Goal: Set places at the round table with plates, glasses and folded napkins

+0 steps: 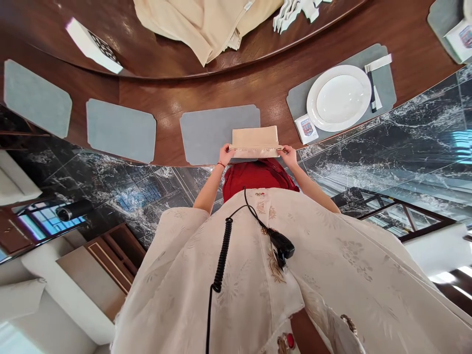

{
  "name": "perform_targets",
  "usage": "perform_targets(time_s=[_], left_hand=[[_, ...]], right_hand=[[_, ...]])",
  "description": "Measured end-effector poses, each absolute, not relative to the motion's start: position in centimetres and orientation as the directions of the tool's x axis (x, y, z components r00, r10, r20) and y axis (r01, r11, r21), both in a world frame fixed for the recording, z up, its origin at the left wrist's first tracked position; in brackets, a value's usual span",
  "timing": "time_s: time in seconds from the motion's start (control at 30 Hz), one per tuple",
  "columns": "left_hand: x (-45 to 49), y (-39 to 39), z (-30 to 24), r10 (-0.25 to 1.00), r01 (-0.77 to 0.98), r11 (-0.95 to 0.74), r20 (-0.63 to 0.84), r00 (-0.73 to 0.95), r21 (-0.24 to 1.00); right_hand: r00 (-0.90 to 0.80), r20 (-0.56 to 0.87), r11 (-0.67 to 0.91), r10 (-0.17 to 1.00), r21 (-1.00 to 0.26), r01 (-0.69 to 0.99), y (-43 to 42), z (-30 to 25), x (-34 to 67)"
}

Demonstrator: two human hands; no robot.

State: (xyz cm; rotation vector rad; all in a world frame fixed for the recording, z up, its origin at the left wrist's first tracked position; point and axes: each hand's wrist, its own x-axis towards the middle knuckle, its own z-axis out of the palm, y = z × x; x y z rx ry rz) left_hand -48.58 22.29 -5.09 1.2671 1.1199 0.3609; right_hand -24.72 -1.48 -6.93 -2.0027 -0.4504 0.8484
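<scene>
A beige cloth napkin (254,136), folded into a rectangle with a patterned band along its near side, lies at the table's front edge. It partly overlaps the right end of a grey placemat (212,132). My left hand (225,154) pinches the napkin's near left corner. At the near right corner, my right hand (288,155) grips it between thumb and fingers. To the right, a white plate stack (339,98) rests on another grey placemat (387,88), with a small printed packet (307,129) beside it.
More grey placemats (121,130) line the curved wooden table (165,101). On the raised centre lie a heap of beige cloth (214,24), white rack-like pieces (295,14) and a white box (94,45). Black-handled cutlery (371,88) sits right of the plates.
</scene>
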Motion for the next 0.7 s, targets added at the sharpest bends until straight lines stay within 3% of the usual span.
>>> perform_targets(time_s=[0.27, 0.53, 0.63, 0.7], left_hand=[[-48.3, 19.5, -5.8, 0.765, 0.365, 0.539, -0.623, 0.167, 0.759], [-46.8, 18.2, -6.1, 0.877, 0.47, 0.412, -0.48, 0.028, 0.78], [-45.9, 17.3, -5.4, 0.818, 0.41, 0.573, -0.526, -0.232, 0.71], [-45.4, 16.1, -4.7, 0.69, 0.273, 0.724, -0.655, -0.308, 0.634]], right_hand=[[0.752, -0.487, -0.684, 0.444, -0.726, -0.066, 1.3, -9.8, -27.8], [0.786, -0.509, -0.748, 0.352, -0.657, -0.091, 1.1, -10.3, -28.5], [0.77, -0.556, -0.707, 0.312, -0.678, -0.203, 0.6, -10.1, -29.2], [0.762, -0.577, -0.674, 0.295, -0.691, -0.263, 0.1, -9.5, -29.6]])
